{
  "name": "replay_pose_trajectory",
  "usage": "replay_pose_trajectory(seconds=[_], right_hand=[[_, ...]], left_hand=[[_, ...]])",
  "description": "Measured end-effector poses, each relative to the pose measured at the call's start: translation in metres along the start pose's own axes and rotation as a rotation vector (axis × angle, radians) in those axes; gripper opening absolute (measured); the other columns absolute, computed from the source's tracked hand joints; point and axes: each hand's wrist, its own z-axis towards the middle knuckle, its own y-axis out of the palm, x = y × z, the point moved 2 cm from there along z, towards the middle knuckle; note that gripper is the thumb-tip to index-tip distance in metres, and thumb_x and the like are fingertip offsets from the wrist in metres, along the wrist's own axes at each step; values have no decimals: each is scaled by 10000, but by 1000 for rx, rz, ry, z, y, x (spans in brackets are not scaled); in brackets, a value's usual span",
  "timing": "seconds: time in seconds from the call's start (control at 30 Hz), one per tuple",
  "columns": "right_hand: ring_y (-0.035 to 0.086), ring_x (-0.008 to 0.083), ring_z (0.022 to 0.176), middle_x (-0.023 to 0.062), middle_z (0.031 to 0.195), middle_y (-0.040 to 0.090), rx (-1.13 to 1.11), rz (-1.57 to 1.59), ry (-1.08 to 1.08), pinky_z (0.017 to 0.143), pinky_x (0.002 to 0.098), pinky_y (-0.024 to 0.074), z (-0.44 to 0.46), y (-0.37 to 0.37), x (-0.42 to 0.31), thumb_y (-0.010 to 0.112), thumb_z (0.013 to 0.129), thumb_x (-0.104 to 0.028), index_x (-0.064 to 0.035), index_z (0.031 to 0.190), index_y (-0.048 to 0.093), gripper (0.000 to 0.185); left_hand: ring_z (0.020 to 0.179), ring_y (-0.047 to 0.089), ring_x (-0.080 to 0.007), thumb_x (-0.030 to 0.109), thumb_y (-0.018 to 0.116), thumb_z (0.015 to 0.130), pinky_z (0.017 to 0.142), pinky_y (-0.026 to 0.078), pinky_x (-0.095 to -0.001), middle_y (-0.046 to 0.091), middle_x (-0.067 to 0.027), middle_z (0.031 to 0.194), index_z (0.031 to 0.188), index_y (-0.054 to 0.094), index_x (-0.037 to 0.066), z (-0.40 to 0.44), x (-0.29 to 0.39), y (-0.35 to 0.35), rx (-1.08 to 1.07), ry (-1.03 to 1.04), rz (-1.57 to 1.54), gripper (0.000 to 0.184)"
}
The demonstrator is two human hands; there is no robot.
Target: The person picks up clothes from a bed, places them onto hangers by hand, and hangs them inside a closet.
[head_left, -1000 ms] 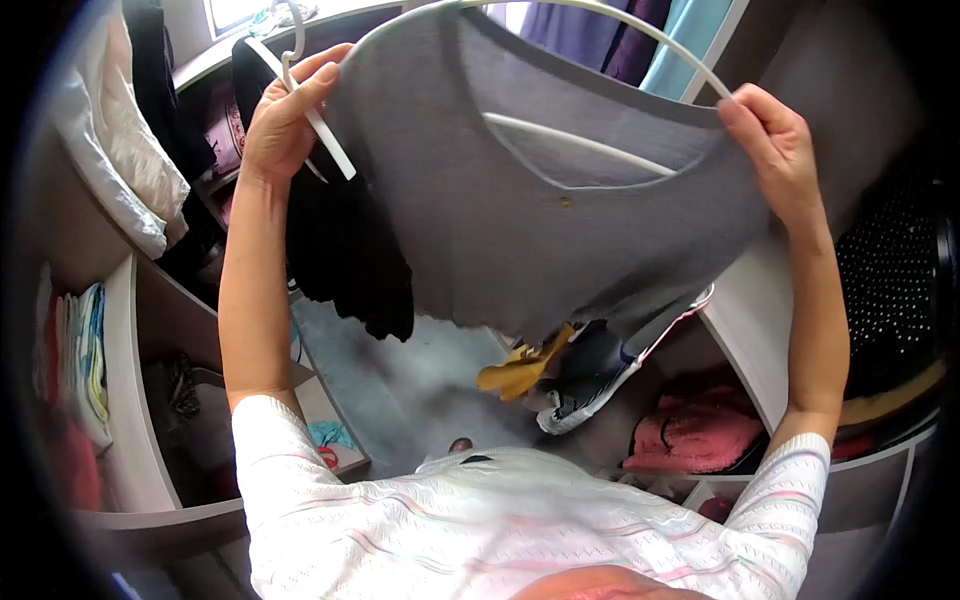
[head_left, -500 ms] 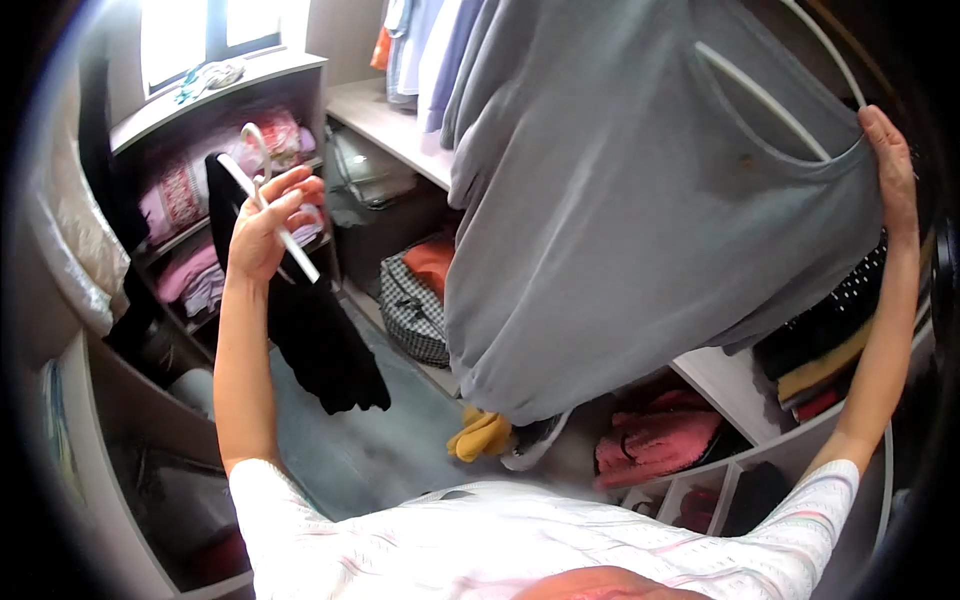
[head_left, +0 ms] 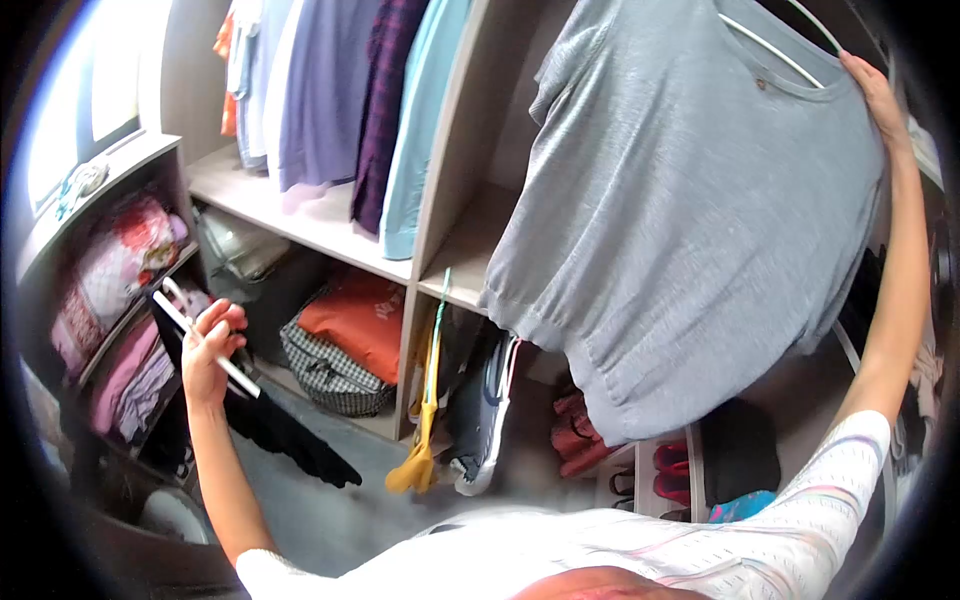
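My left hand (head_left: 207, 355) is closed around a white hanger (head_left: 232, 372) on the left, held out at waist height. A black garment (head_left: 300, 438) hangs from that hanger and trails toward the floor. At the upper right, my right hand (head_left: 872, 92) grips the shoulder of a grey short-sleeved knit top (head_left: 690, 230) beside its neckline. A second white hanger (head_left: 775, 50) shows inside the neck opening, and a small button sits below it. The top hangs spread out and hides part of the shelving behind.
Shirts (head_left: 325, 110) hang in a wooden wardrobe (head_left: 330, 225). Below are a checked bag (head_left: 335, 365) and an orange bundle (head_left: 360, 320). Folded bedding (head_left: 120, 260) fills shelves at left. Yellow (head_left: 415, 465) and dark garments hang low in the middle. Red shoes (head_left: 672, 475) occupy a cubby.
My view has turned right, bringing more hanging shirts into sight. My right hand has raised the grey top slightly. The left hand still holds the hanger with the black garment.
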Motion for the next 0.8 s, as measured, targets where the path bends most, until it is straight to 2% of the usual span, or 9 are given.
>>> replay_pose_trajectory(seconds=[0.03,0.1,0.17,0.23,0.37,0.53,0.63,0.77,0.8], right_hand=[[503,91,977,8,1045,566,-5,-14,37,859,207,369,1,-5,0,468,886,-379,-33,1130,551,432],[506,66,837,-19,908,575,-2,-86,126,758,200,392,-2,1,-19,506,859,-408,-34,1031,599,422],[485,60,710,-27,791,562,74,-57,80,673,212,397,5,16,-2,522,846,-419,-35,943,619,407],[478,63,659,-29,736,559,119,-124,174,628,227,401,15,43,28,530,841,-413,-30,894,628,399],[535,135,607,48,697,609,112,-116,233,595,294,430,46,86,79,589,779,-384,7,827,654,399],[615,221,690,120,742,642,265,-342,319,665,342,471,85,116,119,612,720,-367,-26,805,662,356],[588,211,686,142,743,626,289,-362,306,680,335,438,118,117,159,590,741,-363,20,848,648,403],[610,277,821,201,886,625,358,-492,374,748,354,441,161,108,184,592,748,-377,23,918,635,437],[595,313,908,219,963,607,380,-559,390,791,373,436,172,106,189,583,759,-382,24,962,618,455]], left_hand=[[863,573,-171,128,588,777,676,479,-254,594,-106,992,1125,507,-20,0,-2,0,-1,-8,-8,387],[855,570,-170,137,593,779,672,479,-254,590,-108,992,1128,502,-25,1,-9,-2,-10,-27,-13,395],[847,570,-171,131,598,777,664,482,-256,592,-108,983,1121,507,-27,-2,-20,0,8,-24,-33,389],[835,571,-170,123,598,775,658,481,-252,593,-102,971,1108,516,-26,-6,-25,17,48,-37,-21,374],[802,571,-158,111,600,768,628,478,-229,591,-85,937,1078,531,-23,-8,-38,29,81,-53,13,345],[795,574,-141,102,593,779,600,482,-213,594,-81,935,1076,537,-11,-9,-54,46,155,-37,12,322],[796,567,-121,114,595,789,603,467,-205,597,-54,945,1084,541,23,-8,-69,54,227,-29,66,314],[795,558,-92,150,595,797,596,435,-186,602,-29,950,1101,532,49,-10,-88,62,301,-19,70,326],[795,556,-90,156,596,799,598,432,-185,601,-27,955,1106,528,51,-10,-90,65,320,-17,87,332]])
